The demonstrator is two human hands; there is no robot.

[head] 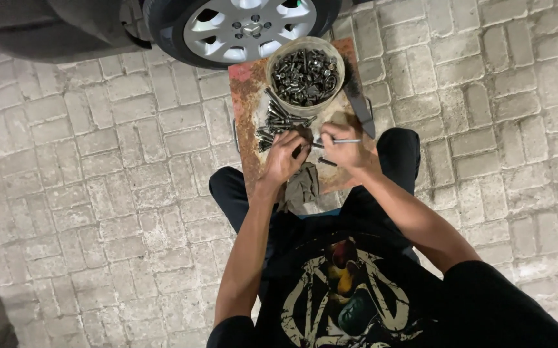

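Curled fingers of the left hand (pixel 285 156) close on a dark bolt over a rusty metal plate (pixel 248 122), beside the loose bolts (pixel 277 122) laid out on it, while the right hand (pixel 345 147) pinches a thin metal rod (pixel 342 141) pointing left at it. Steadiness looks key: bolt braced low, rod level. Farther off stands a bucket of bolts (pixel 305 76), with a car wheel (pixel 243 27) beyond.

The car wheel (pixel 240 26) is cut off by the top edge. The left hand (pixel 283 156) covers whatever it grips; the item cannot be identified. The thin metal tool (pixel 346 141) disappears into the right hand (pixel 345 147). Individual pieces in the bucket (pixel 305 76) are too small to distinguish.
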